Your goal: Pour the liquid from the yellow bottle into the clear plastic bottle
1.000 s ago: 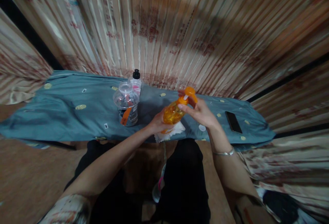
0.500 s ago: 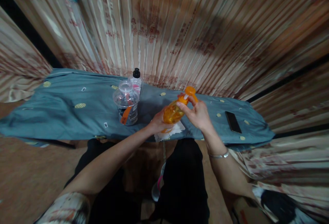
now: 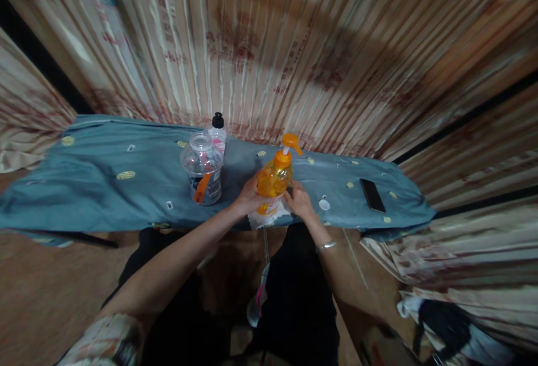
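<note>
My left hand (image 3: 249,195) is wrapped round the side of a pump bottle (image 3: 275,180) of clear plastic with yellow-orange liquid. Its orange pump head (image 3: 290,140) points to the right, and the bottle leans slightly that way. Beneath the bottle, a white cloth with a scalloped edge (image 3: 264,220) lies at the table's near edge. Low against the bottle's right side is my right hand (image 3: 300,201), its fingers curled in beside the cloth; what they hold, if anything, is hidden.
To the left stand a clear plastic container (image 3: 203,172) with an orange label and, behind it, a clear bottle with a black cap (image 3: 217,130). A black phone (image 3: 372,195) lies on the right of the blue-green tablecloth (image 3: 101,181). A pleated curtain (image 3: 252,46) hangs close behind the table.
My right hand has left the orange pump head and dropped to the bottle's lower right side. The bottle has turned more upright and shifted a little left, still in my left hand.
</note>
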The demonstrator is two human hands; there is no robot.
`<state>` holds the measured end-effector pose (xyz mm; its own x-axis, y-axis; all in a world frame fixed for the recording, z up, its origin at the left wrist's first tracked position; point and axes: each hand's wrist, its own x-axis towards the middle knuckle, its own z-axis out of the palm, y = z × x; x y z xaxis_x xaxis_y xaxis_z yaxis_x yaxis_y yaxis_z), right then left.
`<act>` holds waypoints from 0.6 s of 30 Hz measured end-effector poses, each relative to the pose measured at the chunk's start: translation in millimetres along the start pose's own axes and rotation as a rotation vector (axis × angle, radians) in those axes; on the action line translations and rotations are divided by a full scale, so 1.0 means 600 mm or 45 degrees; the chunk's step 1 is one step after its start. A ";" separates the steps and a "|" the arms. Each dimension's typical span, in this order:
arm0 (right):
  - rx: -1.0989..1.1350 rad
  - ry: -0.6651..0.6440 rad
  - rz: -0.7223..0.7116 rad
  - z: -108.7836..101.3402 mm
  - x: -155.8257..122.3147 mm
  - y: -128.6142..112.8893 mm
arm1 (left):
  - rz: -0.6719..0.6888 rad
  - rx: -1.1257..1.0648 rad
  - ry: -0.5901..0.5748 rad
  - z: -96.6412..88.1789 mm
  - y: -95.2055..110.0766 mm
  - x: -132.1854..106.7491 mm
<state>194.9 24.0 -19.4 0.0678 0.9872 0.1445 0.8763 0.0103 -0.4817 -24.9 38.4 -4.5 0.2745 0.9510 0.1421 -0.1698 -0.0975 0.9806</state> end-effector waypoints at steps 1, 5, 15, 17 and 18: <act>0.012 -0.025 0.058 0.017 -0.007 0.001 | -0.004 -0.004 0.007 -0.001 0.003 -0.001; 0.148 -0.065 0.141 0.054 -0.029 -0.013 | -0.017 0.001 0.037 -0.006 0.012 -0.009; 0.781 0.147 0.193 -0.020 0.024 -0.027 | -0.016 -0.008 -0.012 -0.012 0.018 -0.023; 0.935 0.122 0.139 -0.042 0.047 -0.052 | -0.024 -0.023 -0.033 -0.010 0.015 -0.022; 0.996 0.104 0.107 -0.055 0.056 -0.066 | -0.026 -0.028 -0.040 -0.010 0.013 -0.021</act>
<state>177.9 51.7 33.0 0.1806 0.9751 0.1291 0.2791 0.0751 -0.9573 -35.1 27.5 0.5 0.3076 0.9431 0.1264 -0.1846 -0.0712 0.9802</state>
